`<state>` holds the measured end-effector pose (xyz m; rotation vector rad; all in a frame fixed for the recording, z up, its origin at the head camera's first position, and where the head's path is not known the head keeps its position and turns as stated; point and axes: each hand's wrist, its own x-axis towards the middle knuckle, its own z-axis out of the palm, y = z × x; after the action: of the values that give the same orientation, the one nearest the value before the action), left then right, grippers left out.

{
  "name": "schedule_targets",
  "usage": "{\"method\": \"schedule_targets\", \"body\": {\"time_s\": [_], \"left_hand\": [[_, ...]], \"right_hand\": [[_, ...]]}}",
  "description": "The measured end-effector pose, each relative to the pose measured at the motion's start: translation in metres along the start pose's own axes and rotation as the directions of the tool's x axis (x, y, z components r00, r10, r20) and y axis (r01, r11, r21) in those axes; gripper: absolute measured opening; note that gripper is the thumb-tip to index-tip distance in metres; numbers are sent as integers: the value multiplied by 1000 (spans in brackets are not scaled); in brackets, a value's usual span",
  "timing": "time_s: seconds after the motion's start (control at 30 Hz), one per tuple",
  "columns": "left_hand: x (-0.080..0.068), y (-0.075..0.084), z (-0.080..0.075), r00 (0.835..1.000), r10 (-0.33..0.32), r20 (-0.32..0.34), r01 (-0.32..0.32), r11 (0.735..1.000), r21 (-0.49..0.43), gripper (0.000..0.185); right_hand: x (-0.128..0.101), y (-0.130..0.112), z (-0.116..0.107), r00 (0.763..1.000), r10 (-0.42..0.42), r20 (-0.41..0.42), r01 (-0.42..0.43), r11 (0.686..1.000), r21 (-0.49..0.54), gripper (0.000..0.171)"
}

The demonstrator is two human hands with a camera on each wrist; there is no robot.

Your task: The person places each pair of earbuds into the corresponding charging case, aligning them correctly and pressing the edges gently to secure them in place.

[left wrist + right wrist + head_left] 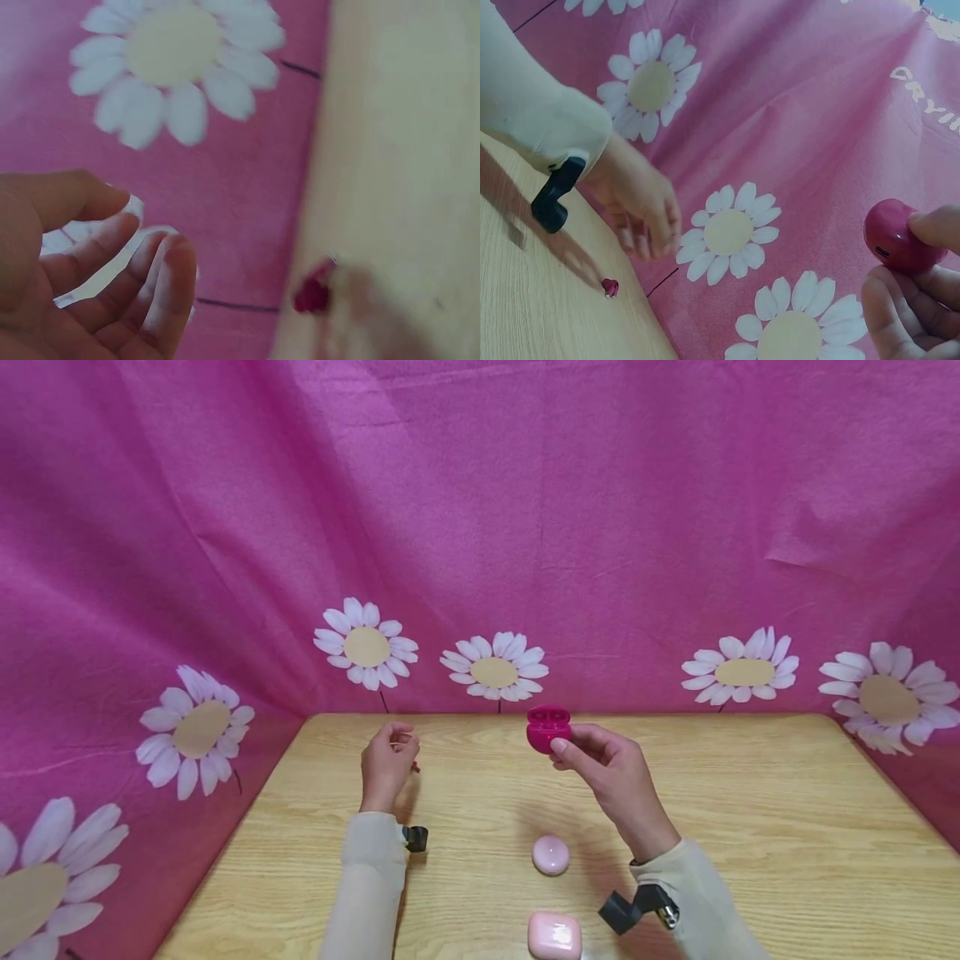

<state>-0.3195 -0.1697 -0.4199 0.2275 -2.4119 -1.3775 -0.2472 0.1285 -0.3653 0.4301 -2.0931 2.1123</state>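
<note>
My right hand (618, 785) holds a dark pink earbud case (548, 739) above the table, thumb on its front and fingers behind. The case's lid stands up, and a small red light glows on its front. Seen from the right wrist, the case (901, 236) shows its rounded side with a small port slot. On the left, my left hand (386, 767) hovers over the table with loosely bent fingers, nothing visible between them. Beside it, dark pink earbuds (313, 294) lie on the table in a small cluster, partly hidden by the hand in the head view.
A round, pale pink case (551, 855) lies on the wooden table (750, 827) in front of me. Nearer to me is a rounded rectangular pink case (555, 935). A magenta cloth (600, 527) with white daisies hangs behind and around the table.
</note>
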Motion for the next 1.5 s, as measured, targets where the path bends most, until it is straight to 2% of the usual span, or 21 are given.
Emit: {"method": "schedule_targets", "body": {"time_s": [0.1, 0.2, 0.33, 0.53, 0.87, 1.13, 1.5], "left_hand": [[1, -10, 0, 999, -13, -36, 16, 998, 66, 23], [2, -19, 2, 999, -29, -46, 34, 992, 118, 20], [3, -31, 5, 998, -61, -22, 64, 982, 177, 14], [4, -45, 8, 994, -107, 22, 101, 977, 187, 13], [4, -48, 6, 983, -170, 71, 154, 971, 184, 15], [5, -56, 7, 984, -170, 62, 155, 970, 189, 16], [4, -55, 9, 985, -156, 67, 143, 974, 175, 8]], "right_hand": [[0, 0, 0, 1000, 7, -4, -7, 1000, 1, 33], [0, 0, -1, 1000, 5, -5, -5, 1000, -2, 33], [0, 0, -1, 1000, 5, -6, -5, 1000, -5, 33], [0, -2, -1, 1000, 2, 3, -2, 1000, -3, 33], [1, 2, -1, 1000, -14, 9, 14, 1000, 9, 32], [0, 3, -1, 1000, -7, 8, 7, 1000, 8, 32], [1, 2, -1, 1000, 15, 1, -15, 1000, -9, 34]]}}
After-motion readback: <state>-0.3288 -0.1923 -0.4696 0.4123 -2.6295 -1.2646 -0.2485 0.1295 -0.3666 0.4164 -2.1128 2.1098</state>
